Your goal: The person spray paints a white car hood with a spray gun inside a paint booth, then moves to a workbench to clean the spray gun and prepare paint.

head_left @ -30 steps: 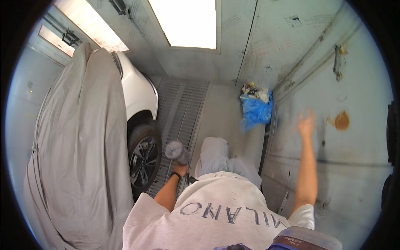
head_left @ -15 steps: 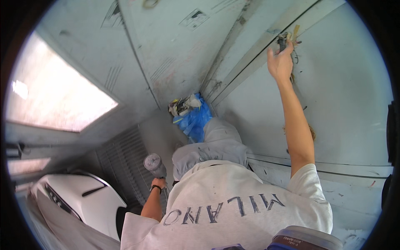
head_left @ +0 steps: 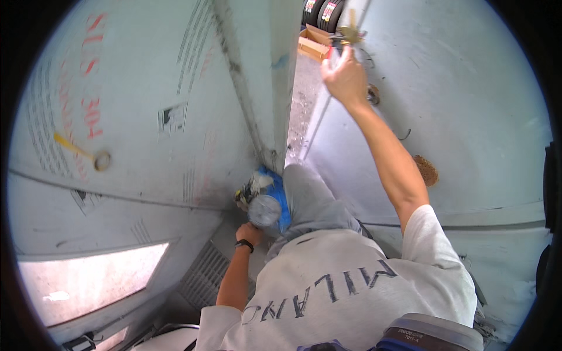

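Looking down past a white T-shirt (head_left: 351, 263), you see a person in a room's corner, at a pale grey metal door (head_left: 468, 117) that stands ajar. The right hand (head_left: 346, 79) reaches out to a brass-and-dark metal latch (head_left: 351, 35) at the door's free edge. Its thumb stands apart and its fingertips meet the latch; whether they close around it, I cannot tell.

The left hand (head_left: 249, 234), low near the person's legs, is curled around the lower side of a grey, round, paint-smeared cup (head_left: 264, 210); some fingers are hidden behind it.

The step in hand appears to be working the door by its latch. Widening the gap would call for steady pressure at that free edge, with the cup kept level and clear.

The latch's yellowish upright piece points toward the top of the view, roughly along the door's edge. The cup's round end faces the viewer, so its long axis is foreshortened and its exact tilt is unclear.

Through the gap, beyond the free edge, are black tyres (head_left: 312, 14) and a brown cardboard box (head_left: 314, 42). In the corner where the pale wall (head_left: 134, 117) meets the floor, beside the cup, sits a crumpled blue plastic bag (head_left: 284, 202).
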A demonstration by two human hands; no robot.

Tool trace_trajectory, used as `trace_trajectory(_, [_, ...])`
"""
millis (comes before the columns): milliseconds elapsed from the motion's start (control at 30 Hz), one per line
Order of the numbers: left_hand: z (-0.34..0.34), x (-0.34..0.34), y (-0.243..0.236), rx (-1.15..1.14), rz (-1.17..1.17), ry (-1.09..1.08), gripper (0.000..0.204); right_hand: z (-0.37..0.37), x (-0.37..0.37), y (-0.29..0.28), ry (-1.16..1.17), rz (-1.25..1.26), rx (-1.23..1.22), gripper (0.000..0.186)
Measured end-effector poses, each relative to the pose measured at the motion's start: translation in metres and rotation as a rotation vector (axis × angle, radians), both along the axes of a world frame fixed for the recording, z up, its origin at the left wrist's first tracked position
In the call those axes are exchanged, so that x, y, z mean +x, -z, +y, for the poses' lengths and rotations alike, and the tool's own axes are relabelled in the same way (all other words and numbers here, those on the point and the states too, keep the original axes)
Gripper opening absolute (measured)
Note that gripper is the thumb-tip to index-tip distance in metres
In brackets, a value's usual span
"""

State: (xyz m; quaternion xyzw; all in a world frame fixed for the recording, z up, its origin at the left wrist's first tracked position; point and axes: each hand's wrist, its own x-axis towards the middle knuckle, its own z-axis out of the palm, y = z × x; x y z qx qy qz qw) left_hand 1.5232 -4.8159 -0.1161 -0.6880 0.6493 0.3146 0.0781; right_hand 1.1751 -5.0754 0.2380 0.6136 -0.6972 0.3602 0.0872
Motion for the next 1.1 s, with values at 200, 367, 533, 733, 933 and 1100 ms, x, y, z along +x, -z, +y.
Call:
trace_trajectory(200, [-0.088, -0.112, -0.047, -0.033, 0.070, 0.238, 0.042, -0.095, -0.185, 0.014, 0.438, 0.043, -0.089, 0.068])
trace_trajectory(367, [-0.194, -0.222, 0.041, -0.226, 0.341, 0.265, 0.046, -0.126, -0.326, 0.028, 0.942, 0.292, -0.119, 0.059])
trace_trajectory(533, [-0.357, -0.369, 0.160, -0.100, 0.123, 0.568, 0.039, -0.107, -0.476, 0.061, 1.382, 0.541, -0.247, 0.068])
trace_trajectory(733, [-0.529, -0.576, 0.116, -0.078, 0.234, 0.990, 0.034, -0.062, -0.574, 0.044, 1.695, 0.514, -0.072, 0.068])
trace_trajectory(933, [-0.672, -0.804, 0.132, -0.167, 0.092, 1.574, 0.042, -0.024, -0.622, 0.068, 1.879, 0.544, -0.073, 0.062])
trace_trajectory(1100, [-0.694, -0.996, 0.153, -0.383, 0.705, 2.363, 0.007, -0.003, -0.653, 0.077, 2.003, 0.554, -0.199, 0.054])
